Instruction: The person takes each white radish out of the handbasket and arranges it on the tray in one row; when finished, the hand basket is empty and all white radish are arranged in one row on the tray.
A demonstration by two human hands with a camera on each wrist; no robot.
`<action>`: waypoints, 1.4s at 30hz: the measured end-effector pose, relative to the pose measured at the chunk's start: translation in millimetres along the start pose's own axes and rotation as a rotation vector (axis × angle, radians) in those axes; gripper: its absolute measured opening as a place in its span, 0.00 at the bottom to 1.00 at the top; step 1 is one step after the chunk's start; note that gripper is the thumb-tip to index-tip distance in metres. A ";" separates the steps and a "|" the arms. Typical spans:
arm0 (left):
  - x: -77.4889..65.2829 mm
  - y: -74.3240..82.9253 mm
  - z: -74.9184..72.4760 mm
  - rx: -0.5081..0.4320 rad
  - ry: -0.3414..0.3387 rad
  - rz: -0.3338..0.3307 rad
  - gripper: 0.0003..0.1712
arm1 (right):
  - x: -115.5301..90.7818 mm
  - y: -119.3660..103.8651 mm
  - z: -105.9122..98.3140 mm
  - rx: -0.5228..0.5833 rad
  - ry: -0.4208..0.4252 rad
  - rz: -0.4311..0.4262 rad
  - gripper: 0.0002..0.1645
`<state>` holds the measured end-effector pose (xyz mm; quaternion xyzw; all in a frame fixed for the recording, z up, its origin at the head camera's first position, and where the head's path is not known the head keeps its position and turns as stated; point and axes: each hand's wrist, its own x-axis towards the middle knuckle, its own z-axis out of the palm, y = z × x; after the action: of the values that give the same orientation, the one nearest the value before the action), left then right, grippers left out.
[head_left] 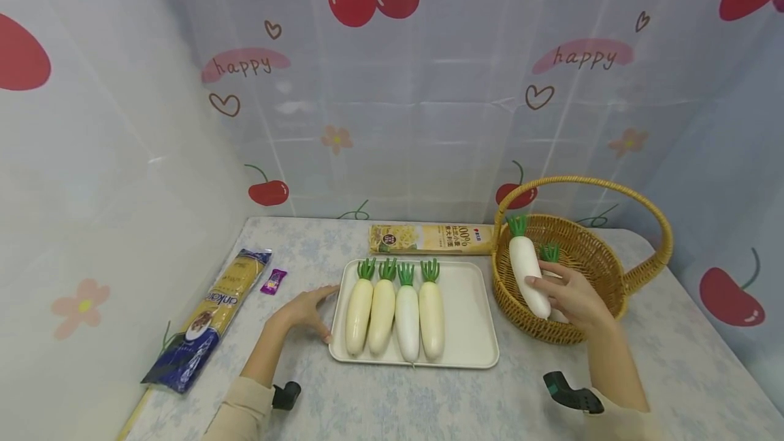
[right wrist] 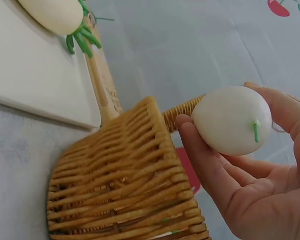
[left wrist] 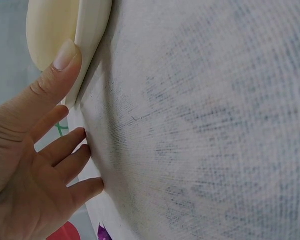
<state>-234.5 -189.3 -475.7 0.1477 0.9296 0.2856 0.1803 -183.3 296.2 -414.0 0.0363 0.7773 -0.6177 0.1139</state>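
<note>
- At the far left of the table [head_left: 674,373], a long packet of spaghetti [head_left: 211,315] is lying slantwise near the edge, with a small purple sweet wrapper [head_left: 273,281] just beside its upper end; both are sitting well clear of the hands.
- Next along, the left hand [head_left: 306,312] is resting flat on the table against the left rim of the tray [head_left: 471,318]. Its fingers [left wrist: 64,150] are lying straight and slightly spread, and the thumb [left wrist: 54,75] is pressing on the rim, which looks like a way of steadying the tray so it does not slide.
- On the tray's left half, four radishes [head_left: 395,312] are lying side by side, touching, green tops all pointing away from the person; the right half is bare, seemingly leaving room for more.
- Behind the tray, a yellow pasta box [head_left: 431,238] is lying flat along the back of the table.
- To the right, a wicker basket [head_left: 508,291] with a hoop handle is standing just beside the tray.
- Over the basket, the right hand [head_left: 572,298] is gripping a white radish [head_left: 529,274] near its root end, fingers [right wrist: 205,160] and thumb curling round it, so the top is tilting up over the rim. Another radish [head_left: 550,254] is lying inside, mostly hidden.
</note>
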 end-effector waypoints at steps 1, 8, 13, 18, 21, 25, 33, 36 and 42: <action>0.0 0.0 0.0 -0.002 0.001 0.000 0.61 | -1.5 -0.1 2.1 0.004 -0.003 -0.002 0.49; 0.5 -0.9 0.8 0.001 -0.001 -0.001 0.61 | -7.7 1.7 14.2 0.016 -0.010 -0.010 0.50; 0.7 -1.2 0.9 -0.007 -0.002 0.002 0.62 | -10.6 6.4 21.1 0.034 -0.008 -0.032 0.49; 0.7 -0.7 0.7 -0.014 -0.006 -0.002 0.62 | -13.8 10.3 28.1 0.057 -0.013 -0.038 0.49; 0.7 -0.8 0.8 -0.017 -0.007 -0.003 0.62 | -16.6 9.8 33.9 0.069 -0.017 -0.044 0.49; 0.5 -1.1 0.9 -0.018 -0.005 -0.001 0.61 | -18.5 7.1 44.3 0.082 -0.045 -0.068 0.48; 0.8 -2.2 1.0 -0.013 -0.008 0.005 0.62 | -8.8 8.8 69.3 0.042 -0.125 -0.085 0.49; 0.9 -2.3 1.1 -0.009 -0.007 0.010 0.62 | -3.9 11.0 77.6 0.029 -0.136 -0.075 0.49; -0.2 -0.7 0.6 -0.006 -0.006 -0.007 0.61 | 5.1 15.9 89.1 -0.030 -0.119 -0.061 0.48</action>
<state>-234.2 -189.6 -476.5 0.1447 0.9287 0.2872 0.1844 -173.4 213.3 -449.0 -0.0256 0.7792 -0.6101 0.1416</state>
